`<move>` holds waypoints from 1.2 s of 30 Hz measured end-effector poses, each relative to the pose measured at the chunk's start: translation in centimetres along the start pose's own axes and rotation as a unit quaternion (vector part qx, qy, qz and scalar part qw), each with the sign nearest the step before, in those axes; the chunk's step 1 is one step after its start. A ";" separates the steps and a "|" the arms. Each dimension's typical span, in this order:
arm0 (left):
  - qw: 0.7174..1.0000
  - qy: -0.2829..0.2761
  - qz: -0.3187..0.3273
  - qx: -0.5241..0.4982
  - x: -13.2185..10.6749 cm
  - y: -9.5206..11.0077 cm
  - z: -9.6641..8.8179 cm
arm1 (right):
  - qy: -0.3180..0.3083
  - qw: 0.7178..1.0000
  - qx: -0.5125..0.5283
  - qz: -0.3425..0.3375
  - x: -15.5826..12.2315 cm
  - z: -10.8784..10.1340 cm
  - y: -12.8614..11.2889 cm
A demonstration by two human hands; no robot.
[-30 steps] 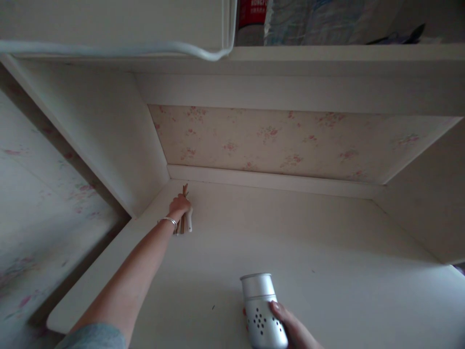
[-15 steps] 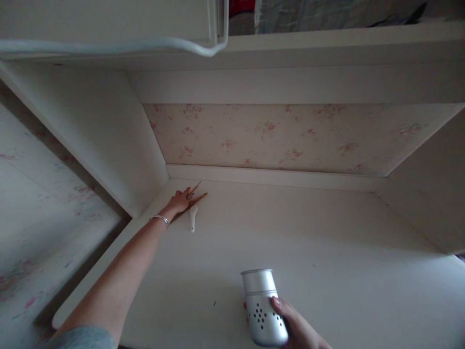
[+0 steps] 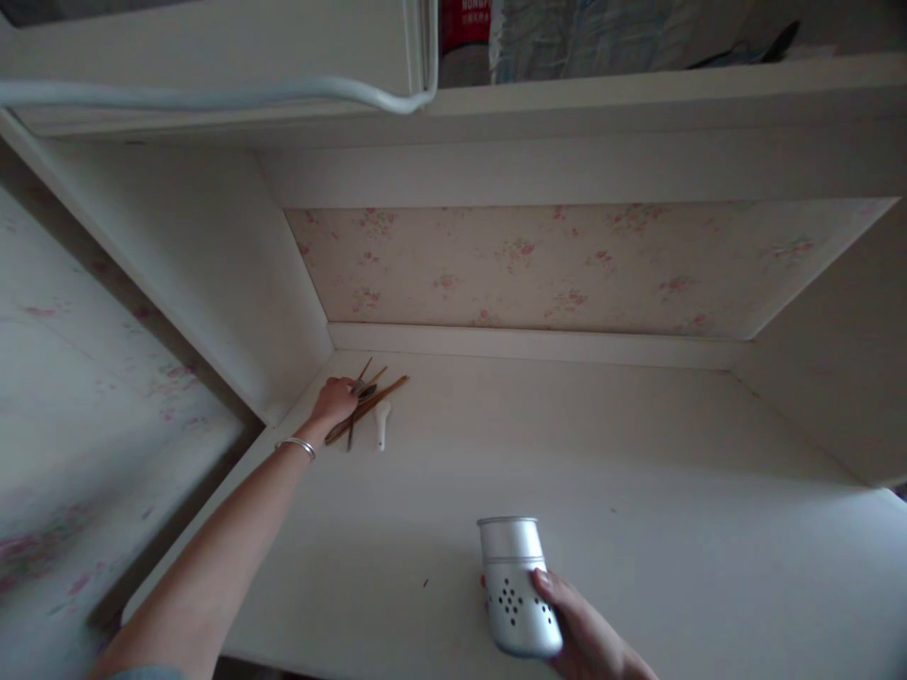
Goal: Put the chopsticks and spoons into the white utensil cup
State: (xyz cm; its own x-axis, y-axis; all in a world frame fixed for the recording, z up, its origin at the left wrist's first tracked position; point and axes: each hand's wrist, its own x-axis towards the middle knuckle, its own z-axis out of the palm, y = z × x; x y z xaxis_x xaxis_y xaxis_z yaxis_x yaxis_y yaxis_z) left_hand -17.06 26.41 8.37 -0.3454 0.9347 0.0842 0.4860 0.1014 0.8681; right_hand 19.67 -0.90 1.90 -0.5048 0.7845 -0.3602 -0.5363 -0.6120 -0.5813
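My right hand [image 3: 591,628] is wrapped around a silver metal utensil holder [image 3: 514,595] with round holes in its side. The holder is upright, slightly tilted, and its inside is hidden. At the far left of the white surface, my left hand [image 3: 336,401] has its fingers closed on thin chopsticks [image 3: 367,368]; the fingertips are partly hidden. Beside and under those fingers lie longer brown chopsticks [image 3: 386,393] and a dark spoon [image 3: 367,391], its handle pointing towards me. A white spoon [image 3: 382,425] rests just right of them.
Overhead runs a white cabinet shelf [image 3: 638,85] holding a red package [image 3: 466,24] and a cloudy plastic bag [image 3: 553,42]. A white door edge [image 3: 283,93] hangs at upper left. Side panels enclose the white surface [image 3: 638,491], where a small dark scrap [image 3: 426,584] lies.
My left hand has drawn back slightly left and towards me, and the dark spoon and more sticks now show beside it. The utensil holder stays in my right hand, slightly higher in view.
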 end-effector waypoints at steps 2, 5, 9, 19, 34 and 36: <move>1.000 -0.013 0.018 0.010 -1.4 0.5 -0.3 | -0.003 1.000 -0.013 -0.011 0.0 0.1 0.0; 0.998 -0.039 0.048 0.017 -4.7 1.3 -0.1 | 0.000 0.999 -0.030 -0.038 -0.1 0.4 0.0; 0.989 -0.128 0.078 -0.015 -12.6 2.0 0.7 | 0.028 0.993 -0.066 -0.089 0.1 1.6 -0.2; 0.908 -0.360 0.049 -0.208 -28.2 3.6 3.9 | 0.021 0.957 -0.232 -0.176 1.2 5.1 -2.1; 0.978 -0.130 0.021 -0.163 -11.8 6.1 6.9 | 0.189 0.891 -0.344 -0.227 1.8 0.0 0.8; 0.981 -0.108 -0.011 -0.161 -9.5 6.4 7.3 | 0.174 0.869 -0.400 -0.233 1.6 0.4 0.9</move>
State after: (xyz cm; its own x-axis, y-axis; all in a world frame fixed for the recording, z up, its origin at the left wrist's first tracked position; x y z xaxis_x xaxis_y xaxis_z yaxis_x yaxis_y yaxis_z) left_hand -4.81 20.62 9.53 -0.1585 0.9873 -0.0107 0.1892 0.0410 0.9811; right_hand 18.17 -0.23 1.10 -0.0490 0.9965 -0.0683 0.0843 -0.0641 -0.9944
